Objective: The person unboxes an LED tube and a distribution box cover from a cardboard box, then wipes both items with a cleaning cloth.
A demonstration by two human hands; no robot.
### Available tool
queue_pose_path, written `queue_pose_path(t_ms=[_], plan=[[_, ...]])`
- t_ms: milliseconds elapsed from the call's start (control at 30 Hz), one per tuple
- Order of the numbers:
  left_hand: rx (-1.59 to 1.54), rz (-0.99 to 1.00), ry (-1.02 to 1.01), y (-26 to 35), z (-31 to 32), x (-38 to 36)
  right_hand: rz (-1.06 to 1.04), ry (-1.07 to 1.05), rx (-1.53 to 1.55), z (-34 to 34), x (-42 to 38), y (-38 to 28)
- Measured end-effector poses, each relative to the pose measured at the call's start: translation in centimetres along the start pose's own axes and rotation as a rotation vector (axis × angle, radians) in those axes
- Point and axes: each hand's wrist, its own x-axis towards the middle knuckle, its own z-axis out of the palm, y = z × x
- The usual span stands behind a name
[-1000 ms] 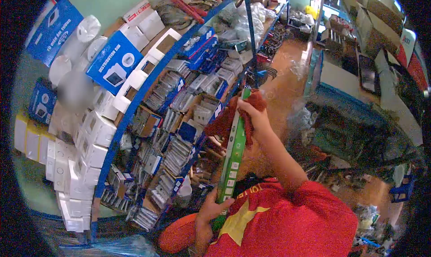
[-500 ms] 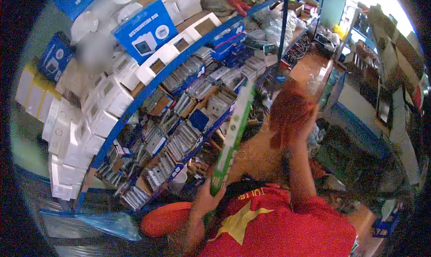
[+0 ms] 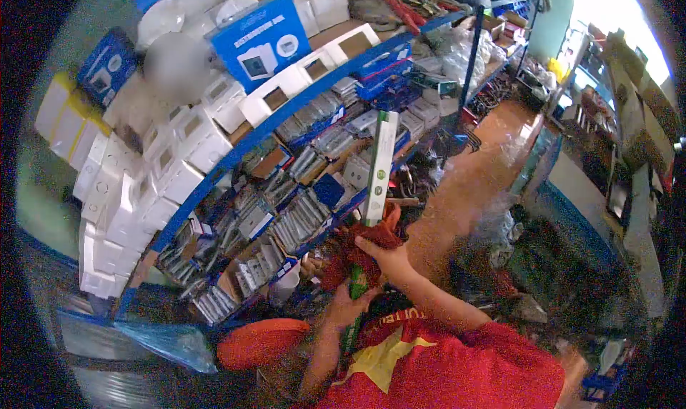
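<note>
A long, narrow green-and-white carton [image 3: 379, 169] stands tilted nearly upright in front of me. My left hand [image 3: 349, 305] is closed around its lower end. Higher up, my right hand [image 3: 384, 260] presses a dark red cloth [image 3: 366, 239] against the carton, thumb on top of it. The cloth bunches around the carton's lower middle and hides that part. Below my left hand sits a round orange-red object [image 3: 261, 342], apart from it.
A blue-edged shelf [image 3: 214, 176] on the left bears white electrical boxes [image 3: 204, 141] and a blue distribution-box carton [image 3: 261, 44]. Rows of small packaged parts [image 3: 296, 219] fill the level below. Brown floor [image 3: 493, 137] runs ahead; cardboard [image 3: 632, 87] leans at right.
My right hand has brought the red cloth from the right onto the carton. The carton has turned more upright, showing its white face.
</note>
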Motion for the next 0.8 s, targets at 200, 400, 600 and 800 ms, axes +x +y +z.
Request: queue_pose_path(t_ms=[200, 400, 600, 800], plan=[[0.392, 0.211, 0.290, -1.4, 0.8, 0.1, 0.066, 0.023, 0.249, 1.0, 3.1, -1.4], [0.430, 0.079, 0.203, 2.1, 1.5, -3.0, -0.146, 0.065, 0.371, -2.2, 7.5, -7.1], [0.482, 0.082, 0.076, 1.9, -0.4, -7.6, -0.400, 0.421, 0.251, -7.2, 11.7, -11.3], [0.346, 0.020, 0.049, -6.8, -6.7, -9.9, -0.377, 0.214, 0.551, -15.4, 12.8, -12.7]])
